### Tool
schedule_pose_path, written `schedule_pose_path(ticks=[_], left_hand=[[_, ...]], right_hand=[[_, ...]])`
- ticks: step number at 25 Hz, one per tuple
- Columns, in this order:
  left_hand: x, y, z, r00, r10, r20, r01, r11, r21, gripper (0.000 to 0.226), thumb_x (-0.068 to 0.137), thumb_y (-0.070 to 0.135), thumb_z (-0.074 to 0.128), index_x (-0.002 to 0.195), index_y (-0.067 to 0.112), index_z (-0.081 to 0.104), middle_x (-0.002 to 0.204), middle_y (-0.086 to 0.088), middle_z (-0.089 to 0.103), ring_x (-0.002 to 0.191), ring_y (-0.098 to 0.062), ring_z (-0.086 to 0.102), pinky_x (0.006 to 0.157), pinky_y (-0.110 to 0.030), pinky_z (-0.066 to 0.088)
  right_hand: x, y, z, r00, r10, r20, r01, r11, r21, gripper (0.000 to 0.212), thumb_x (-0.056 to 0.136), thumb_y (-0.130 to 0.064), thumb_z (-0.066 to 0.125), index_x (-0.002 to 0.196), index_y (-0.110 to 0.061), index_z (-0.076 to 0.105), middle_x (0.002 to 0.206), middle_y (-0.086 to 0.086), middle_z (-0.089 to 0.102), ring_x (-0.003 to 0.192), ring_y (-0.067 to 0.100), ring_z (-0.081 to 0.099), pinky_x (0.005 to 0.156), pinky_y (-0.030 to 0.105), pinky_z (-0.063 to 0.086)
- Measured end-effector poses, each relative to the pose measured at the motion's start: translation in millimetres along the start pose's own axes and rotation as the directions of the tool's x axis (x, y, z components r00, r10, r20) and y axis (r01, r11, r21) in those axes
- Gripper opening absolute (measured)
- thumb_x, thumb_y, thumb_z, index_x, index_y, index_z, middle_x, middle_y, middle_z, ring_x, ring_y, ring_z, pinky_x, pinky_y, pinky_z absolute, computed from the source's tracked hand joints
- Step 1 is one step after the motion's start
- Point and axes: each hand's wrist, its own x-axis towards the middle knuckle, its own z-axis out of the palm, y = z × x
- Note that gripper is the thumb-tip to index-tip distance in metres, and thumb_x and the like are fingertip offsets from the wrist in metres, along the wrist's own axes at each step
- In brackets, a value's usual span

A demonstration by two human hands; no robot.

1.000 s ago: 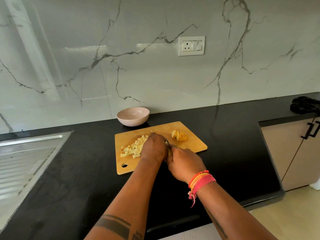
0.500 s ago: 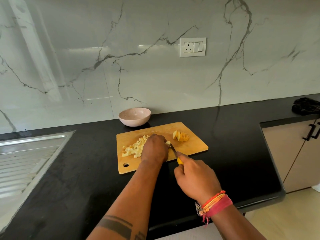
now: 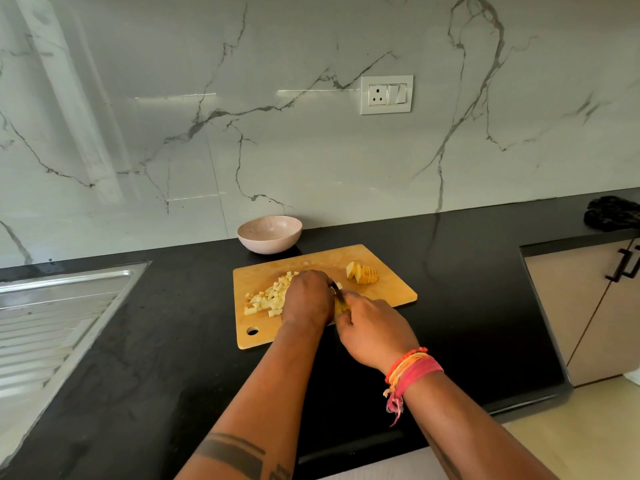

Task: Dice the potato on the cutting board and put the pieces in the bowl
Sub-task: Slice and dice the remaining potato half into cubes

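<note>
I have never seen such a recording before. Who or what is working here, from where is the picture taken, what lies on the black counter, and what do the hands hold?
There is no machine: a person works with two bare hands. The single picture comes from a wide-angle camera worn on the head, looking forward and down, so the arms enter from below.

On the black stone counter lies a rectangular wooden cutting board. On it sit a heap of small pale potato cubes at the left and a sliced potato half at the right. Behind the board stands an empty round pink bowl, so no pieces are in it yet.

The right hand grips a knife with a yellow handle, mostly hidden. The left hand is curled over the potato being cut; that piece itself is hidden.

At the far left is a steel sink drainer.
</note>
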Motion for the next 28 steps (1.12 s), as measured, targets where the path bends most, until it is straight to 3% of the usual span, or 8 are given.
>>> schedule_pose_path(ticks=[4, 9, 11, 13, 16, 21, 25, 28], left_hand=[[0, 0, -2, 1.0, 0.025, 0.006, -0.025, 1.0, 0.018, 0.022, 0.099, 0.012, 0.06, 0.11, 0.019, 0.078, 0.108, -0.003, 0.075, 0.099, -0.019, 0.069, 0.089, -0.028, 0.056], [2, -1, 1, 1.0, -0.009, 0.004, 0.009, 1.0, -0.005, 0.017, 0.098, 0.02, 0.063, 0.107, 0.019, 0.078, 0.109, -0.003, 0.074, 0.098, -0.018, 0.068, 0.086, -0.028, 0.056], [1, 0, 1, 1.0, -0.013, 0.005, 0.013, 1.0, -0.012, 0.02, 0.098, 0.018, 0.063, 0.113, 0.018, 0.076, 0.115, -0.004, 0.072, 0.104, -0.02, 0.067, 0.089, -0.029, 0.055], [-1, 1, -1, 1.0, -0.02, 0.008, 0.02, 1.0, -0.019, 0.026, 0.099, 0.017, 0.06, 0.122, 0.018, 0.073, 0.123, -0.006, 0.069, 0.11, -0.021, 0.065, 0.091, -0.03, 0.053], [-5, 8, -3, 0.999, -0.026, 0.02, 0.026, 0.999, -0.022, 0.031, 0.103, 0.024, 0.051, 0.127, 0.014, 0.067, 0.127, -0.01, 0.064, 0.112, -0.023, 0.063, 0.093, -0.032, 0.053], [-4, 16, 4, 0.997, 0.023, 0.07, -0.035, 0.983, 0.178, 0.05, 0.102, 0.05, 0.05, 0.127, 0.009, 0.063, 0.128, -0.015, 0.057, 0.112, -0.027, 0.06, 0.097, -0.036, 0.051], [2, 13, 4, 0.985, 0.117, 0.123, -0.133, 0.983, 0.129, 0.038, 0.102, 0.03, 0.055, 0.136, 0.015, 0.062, 0.134, -0.014, 0.055, 0.121, -0.027, 0.055, 0.103, -0.035, 0.046], [6, 5, 1, 0.984, 0.13, 0.123, -0.14, 0.987, 0.08, 0.043, 0.1, 0.013, 0.054, 0.143, 0.019, 0.057, 0.139, -0.011, 0.054, 0.128, -0.026, 0.052, 0.108, -0.034, 0.044]], right_hand=[[17, -3, -2, 0.999, -0.015, 0.032, 0.015, 1.0, 0.017, 0.025, 0.103, -0.034, 0.044, 0.118, -0.023, 0.061, 0.087, 0.0, 0.066, 0.076, 0.02, 0.064, 0.067, 0.038, 0.054], [-21, 8, 3, 0.997, -0.072, -0.006, 0.071, 0.995, -0.075, 0.045, 0.102, -0.035, 0.043, 0.147, -0.031, 0.047, 0.071, -0.006, 0.06, 0.06, 0.009, 0.056, 0.05, 0.027, 0.039], [-35, 12, -1, 0.999, -0.046, -0.023, 0.045, 0.998, -0.053, 0.054, 0.102, -0.035, 0.042, 0.155, -0.033, 0.039, 0.071, -0.007, 0.06, 0.059, 0.01, 0.057, 0.049, 0.028, 0.043], [-41, 12, -5, 0.999, -0.023, -0.046, 0.025, 0.999, 0.025, 0.054, 0.102, -0.035, 0.043, 0.156, -0.035, 0.038, 0.073, -0.005, 0.062, 0.06, 0.012, 0.06, 0.05, 0.029, 0.048], [-40, 14, -10, 0.996, 0.022, -0.091, -0.005, 0.984, 0.179, 0.052, 0.103, -0.035, 0.046, 0.155, -0.038, 0.041, 0.072, -0.003, 0.063, 0.055, 0.012, 0.059, 0.044, 0.022, 0.04], [-25, 18, -15, 0.987, 0.139, -0.079, -0.114, 0.958, 0.264, 0.049, 0.102, -0.034, 0.045, 0.151, -0.036, 0.048, 0.072, -0.007, 0.062, 0.055, 0.01, 0.059, 0.044, 0.02, 0.033], [-18, 19, -16, 0.991, 0.131, -0.035, -0.12, 0.966, 0.228, 0.05, 0.103, -0.036, 0.045, 0.153, -0.033, 0.046, 0.082, -0.009, 0.065, 0.061, 0.008, 0.061, 0.049, 0.022, 0.038], [-15, 17, -15, 0.99, 0.139, -0.015, -0.133, 0.971, 0.201, 0.05, 0.104, -0.037, 0.045, 0.154, -0.031, 0.045, 0.081, -0.009, 0.065, 0.061, 0.008, 0.061, 0.048, 0.022, 0.038]])
